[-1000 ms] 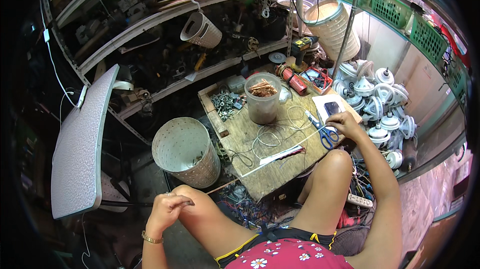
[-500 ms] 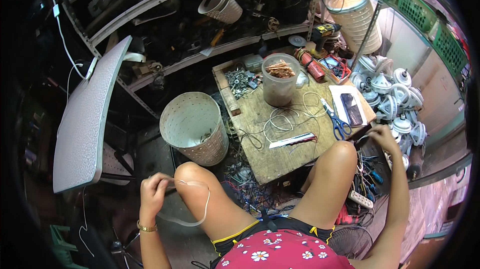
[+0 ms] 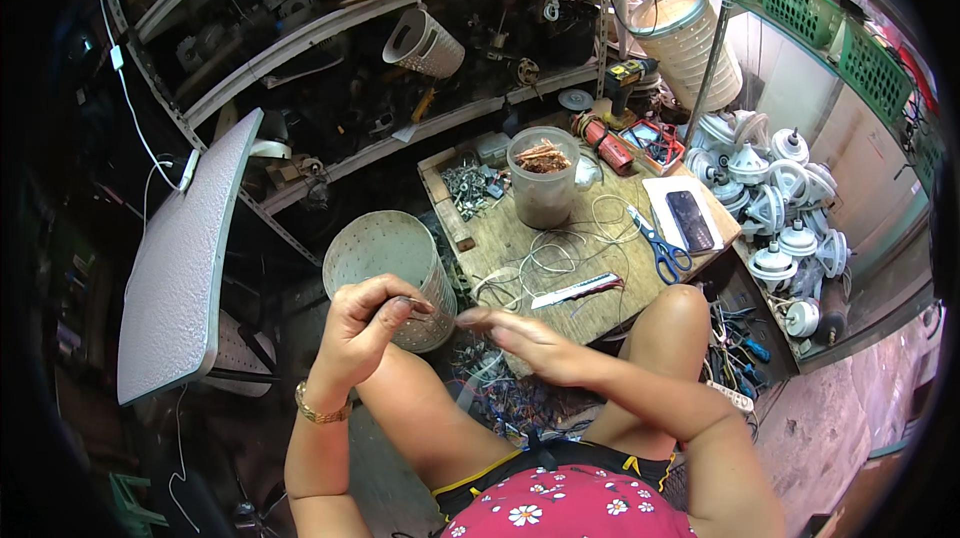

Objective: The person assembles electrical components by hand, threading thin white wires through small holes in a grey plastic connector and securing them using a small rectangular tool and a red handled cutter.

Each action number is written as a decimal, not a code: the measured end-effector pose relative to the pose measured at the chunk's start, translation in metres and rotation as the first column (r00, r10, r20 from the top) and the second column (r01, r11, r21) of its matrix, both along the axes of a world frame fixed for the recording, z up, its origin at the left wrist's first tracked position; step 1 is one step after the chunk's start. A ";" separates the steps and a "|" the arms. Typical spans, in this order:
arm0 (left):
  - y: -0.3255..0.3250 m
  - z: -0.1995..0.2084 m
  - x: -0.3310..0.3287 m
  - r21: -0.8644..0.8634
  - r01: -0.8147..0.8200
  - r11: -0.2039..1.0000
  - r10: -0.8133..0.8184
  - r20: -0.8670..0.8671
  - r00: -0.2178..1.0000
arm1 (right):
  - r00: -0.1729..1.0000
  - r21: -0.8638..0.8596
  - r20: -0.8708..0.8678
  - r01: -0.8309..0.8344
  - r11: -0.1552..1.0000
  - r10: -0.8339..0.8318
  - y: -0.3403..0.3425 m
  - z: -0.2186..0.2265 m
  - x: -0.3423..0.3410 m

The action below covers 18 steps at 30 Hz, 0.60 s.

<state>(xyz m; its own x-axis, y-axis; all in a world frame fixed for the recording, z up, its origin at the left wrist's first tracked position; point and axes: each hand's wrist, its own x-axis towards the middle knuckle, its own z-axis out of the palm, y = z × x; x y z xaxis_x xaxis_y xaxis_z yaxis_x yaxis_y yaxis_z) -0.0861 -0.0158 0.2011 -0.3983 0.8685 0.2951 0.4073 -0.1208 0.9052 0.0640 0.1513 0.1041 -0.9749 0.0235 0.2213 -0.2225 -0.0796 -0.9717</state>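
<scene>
My left hand (image 3: 368, 326) is raised above my left knee, thumb and fingers pinched together. A short, thin coppery wire end (image 3: 420, 306) shows at the fingertips; the rest is hidden in the fist. My right hand (image 3: 530, 341) reaches across toward it, fingers stretched out and slightly blurred, a small gap apart from the left fingertips. I see nothing clearly held in it. Behind the left hand stands a pale perforated bin (image 3: 345, 250). A pile of wire scraps (image 3: 500, 398) covers the floor between my legs.
A low wooden table (image 3: 600, 293) bears a translucent tub (image 3: 543, 193) of copper pieces, blue-handled scissors (image 3: 670, 260), a phone (image 3: 690, 218), loose cable (image 3: 550, 256) and screws (image 3: 470, 186). White plastic parts (image 3: 775, 198) are heaped at right. A grey panel (image 3: 180, 258) stands at left.
My right hand has swung from beyond the table's right corner to beside my left hand. The left hand has risen and moved right. The pale loop under it no longer shows there.
</scene>
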 end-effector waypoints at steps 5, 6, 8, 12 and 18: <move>-0.005 0.005 0.002 0.016 -0.038 0.999 0.038 0.030 0.999 | 0.932 0.071 -0.073 0.359 0.930 -0.355 -0.017 -0.015 -0.023; -0.007 0.004 0.002 0.017 -0.045 0.999 0.044 0.042 0.998 | 0.868 0.120 -0.153 0.490 0.863 -0.472 -0.016 -0.018 -0.023; -0.008 -0.004 0.001 0.043 -0.047 0.998 0.042 0.110 0.993 | 0.686 0.188 -0.315 0.723 0.665 -0.656 -0.012 -0.020 -0.024; -0.006 -0.020 -0.010 0.008 -0.038 0.999 0.035 0.249 0.968 | 0.870 0.053 -0.375 0.366 0.929 -0.321 -0.020 -0.017 -0.043; 0.002 -0.031 -0.017 0.368 -0.254 0.894 -0.148 0.779 0.609 | 0.997 -0.188 0.077 0.045 0.981 -0.031 -0.028 -0.040 -0.030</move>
